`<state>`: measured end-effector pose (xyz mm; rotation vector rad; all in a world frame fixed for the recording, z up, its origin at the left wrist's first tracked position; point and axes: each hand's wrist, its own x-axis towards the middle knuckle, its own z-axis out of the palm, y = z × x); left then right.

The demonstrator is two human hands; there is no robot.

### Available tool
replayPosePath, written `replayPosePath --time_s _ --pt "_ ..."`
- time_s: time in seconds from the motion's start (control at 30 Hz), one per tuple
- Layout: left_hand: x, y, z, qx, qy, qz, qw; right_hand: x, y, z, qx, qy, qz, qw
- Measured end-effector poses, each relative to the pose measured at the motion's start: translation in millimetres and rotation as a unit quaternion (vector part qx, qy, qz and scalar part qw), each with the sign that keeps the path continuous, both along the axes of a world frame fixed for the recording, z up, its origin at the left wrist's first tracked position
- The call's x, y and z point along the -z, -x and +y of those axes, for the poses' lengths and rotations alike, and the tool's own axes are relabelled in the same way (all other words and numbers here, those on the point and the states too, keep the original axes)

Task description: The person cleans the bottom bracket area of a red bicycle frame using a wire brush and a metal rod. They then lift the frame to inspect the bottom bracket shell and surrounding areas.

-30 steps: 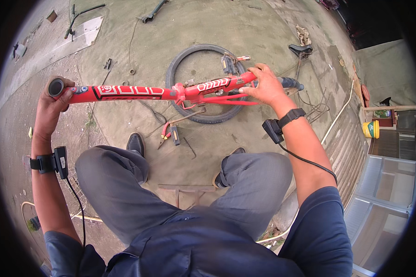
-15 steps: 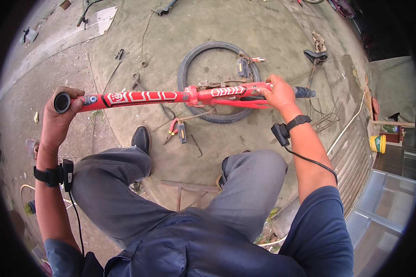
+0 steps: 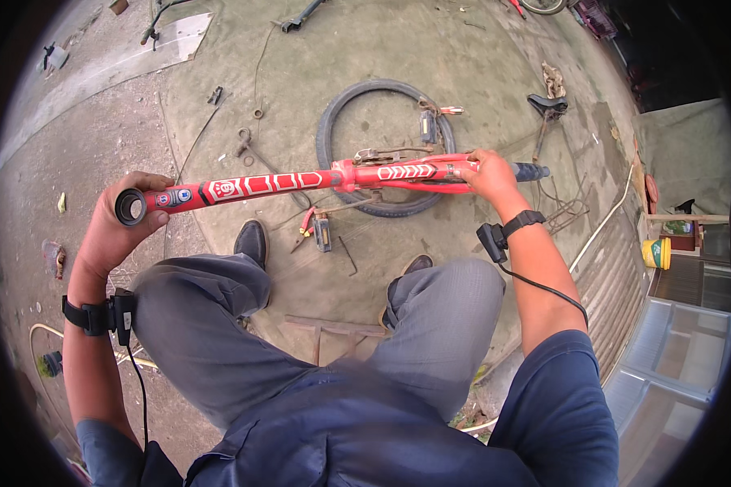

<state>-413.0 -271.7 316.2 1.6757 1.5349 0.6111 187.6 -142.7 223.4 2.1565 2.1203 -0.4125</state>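
Observation:
A red bicycle frame with black and white markings lies level across my view, above the ground. My left hand is closed around its left end, beside the round open head tube. On the other end, my right hand grips the red tubes just short of a dark seat tube end. Cranks show beneath the frame, with one pedal on the far side and another pedal on the near side. Behind the frame a black-tyred wheel is partly hidden.
Red-handled pliers and a bent metal rod lie near my feet. A saddle on its post sits at the right, near loose wires. A low wooden stool is between my legs. A yellow bucket stands far right.
The frame's left end, with my left hand on it, has come slightly right and nearer to me. My right hand keeps its grip, moved slightly left. The view has shifted a little.

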Motion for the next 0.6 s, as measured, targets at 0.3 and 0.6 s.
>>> replayPosePath --time_s 0.3,0.6 --pt "9 0 -6 -0.058 0.03 0.018 0.998 2 -6 3 -0.067 -0.009 -0.014 0.998" --pt "-20 -7 7 0.043 0.086 0.13 0.987 -21 17 23 -0.105 0.167 -0.187 0.962"
